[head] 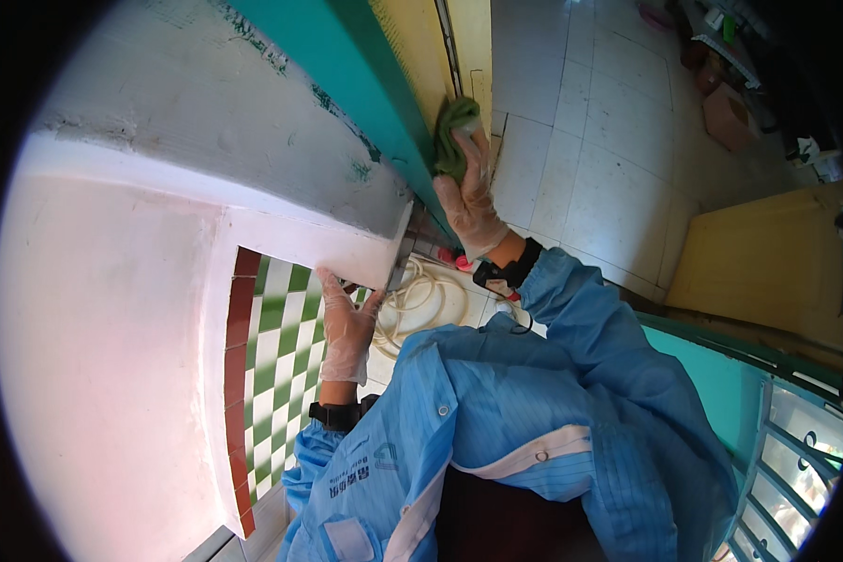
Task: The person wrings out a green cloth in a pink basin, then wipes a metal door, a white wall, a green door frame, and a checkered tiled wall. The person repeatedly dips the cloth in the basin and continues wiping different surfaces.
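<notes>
My right hand (pixel 472 200), in a clear plastic glove, holds a folded green cloth (pixel 454 140) against the yellow door frame (pixel 421 49), beside its teal part (pixel 365 77). My left hand (pixel 348 323), gloved the same way, has thumb and fingers spread at the lower edge of the white wall corner (pixel 309 246). Nothing shows in its grasp, though its fingertips are partly hidden against the wall.
A coiled pale hose (pixel 428 295) lies on the tiled floor below, near a small red object (pixel 464 263). Green and white wall tiles (pixel 281 344) are at left. A yellow door panel (pixel 759 260) and a barred teal door (pixel 780 449) stand at right, with a pink box (pixel 729 116) farther off.
</notes>
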Tool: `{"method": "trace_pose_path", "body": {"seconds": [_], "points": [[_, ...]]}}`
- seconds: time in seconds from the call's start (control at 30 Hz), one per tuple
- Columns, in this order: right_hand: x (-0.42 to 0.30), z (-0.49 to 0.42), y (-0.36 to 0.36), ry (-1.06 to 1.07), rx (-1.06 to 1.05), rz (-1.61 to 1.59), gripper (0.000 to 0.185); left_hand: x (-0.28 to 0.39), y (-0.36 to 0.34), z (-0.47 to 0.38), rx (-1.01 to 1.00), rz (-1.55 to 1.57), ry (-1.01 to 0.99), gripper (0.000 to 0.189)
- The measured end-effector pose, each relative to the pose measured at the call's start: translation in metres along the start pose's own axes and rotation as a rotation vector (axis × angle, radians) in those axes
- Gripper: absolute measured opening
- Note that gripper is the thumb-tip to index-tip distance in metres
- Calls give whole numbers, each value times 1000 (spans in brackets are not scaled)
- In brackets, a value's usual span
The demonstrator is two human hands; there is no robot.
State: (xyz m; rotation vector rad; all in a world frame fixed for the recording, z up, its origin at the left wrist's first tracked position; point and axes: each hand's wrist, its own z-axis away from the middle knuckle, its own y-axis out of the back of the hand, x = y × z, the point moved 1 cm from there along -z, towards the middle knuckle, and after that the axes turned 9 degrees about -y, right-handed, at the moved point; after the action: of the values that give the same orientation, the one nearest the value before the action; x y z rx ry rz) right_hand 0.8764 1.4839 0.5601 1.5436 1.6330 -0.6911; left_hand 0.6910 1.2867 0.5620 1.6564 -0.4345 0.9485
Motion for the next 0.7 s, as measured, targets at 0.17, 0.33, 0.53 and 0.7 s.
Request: {"method": "trace_pose_path", "body": {"seconds": [0.17, 0.33, 0.53, 0.7], "points": [[37, 38, -7, -288, -5, -12, 60, 0, 2, -1, -48, -34, 48, 106], [78, 61, -12, -503, 15, -52, 58, -3, -1, 1, 3, -40, -36, 107], [119, 102, -5, -1215, 168, -454, 47, -12, -1, 2, 3, -132, -102, 106], [97, 146, -26, -1594, 231, -1111, 38, -16, 1, 2, 0, -247, -131, 106]]}}
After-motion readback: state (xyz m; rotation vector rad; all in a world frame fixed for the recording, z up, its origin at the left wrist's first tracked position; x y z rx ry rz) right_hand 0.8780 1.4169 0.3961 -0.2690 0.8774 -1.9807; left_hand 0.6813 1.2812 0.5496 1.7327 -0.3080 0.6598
